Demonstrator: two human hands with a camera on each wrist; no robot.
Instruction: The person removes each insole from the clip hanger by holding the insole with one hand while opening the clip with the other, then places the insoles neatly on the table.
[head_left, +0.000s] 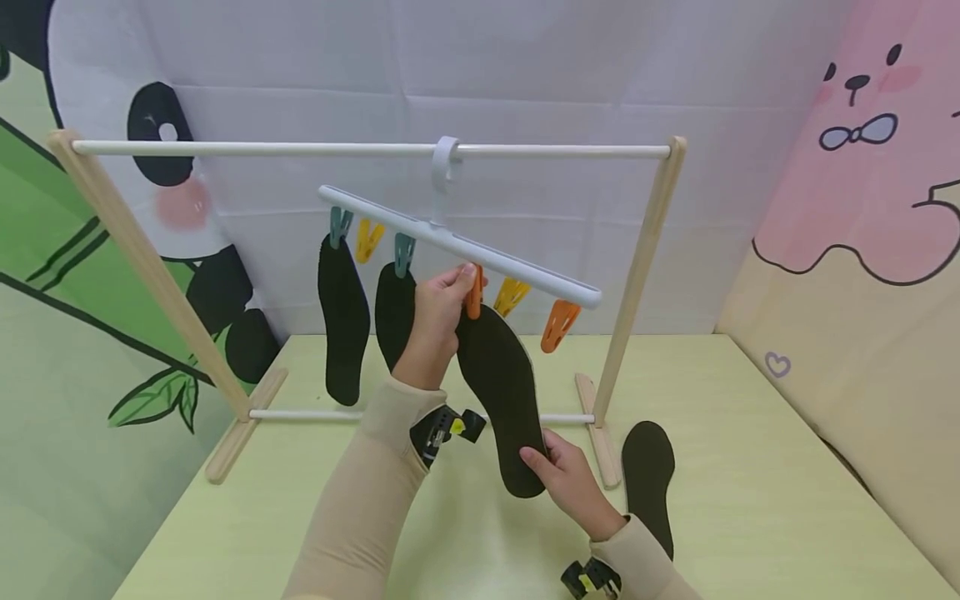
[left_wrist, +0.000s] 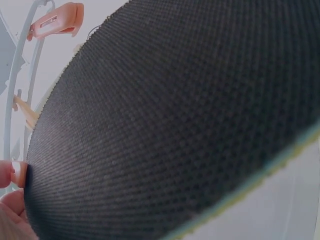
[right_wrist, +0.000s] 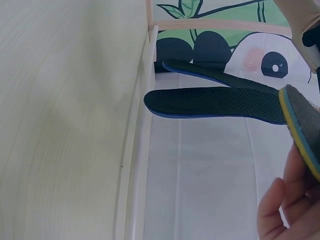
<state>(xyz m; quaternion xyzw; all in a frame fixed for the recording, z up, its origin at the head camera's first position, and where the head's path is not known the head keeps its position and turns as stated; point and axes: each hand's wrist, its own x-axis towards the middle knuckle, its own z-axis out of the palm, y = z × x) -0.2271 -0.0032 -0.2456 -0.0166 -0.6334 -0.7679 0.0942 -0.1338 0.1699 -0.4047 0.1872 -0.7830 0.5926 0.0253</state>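
Note:
A black insole (head_left: 501, 375) hangs at a slant below the grey hanger (head_left: 517, 265), its upper end at an orange clip (head_left: 474, 293). My left hand (head_left: 435, 312) pinches that clip between thumb and fingers. With my right hand (head_left: 573, 479) I grip the insole's lower end, thumb on its front face. In the left wrist view the insole's ribbed surface (left_wrist: 175, 100) fills most of the picture. Its yellow and blue edge (right_wrist: 300, 132) shows in the right wrist view. Two more insoles hang on the left from teal clips (head_left: 340, 227), one partly hidden behind my left hand.
The hanger tilts down to the right, hooked on the white rail (head_left: 300, 150) of a wooden rack (head_left: 652, 242). Yellow clips (head_left: 512, 296) and another orange clip (head_left: 560, 325) hang from it unloaded. A further insole (head_left: 648, 475) lies on the table (head_left: 750, 467) at right.

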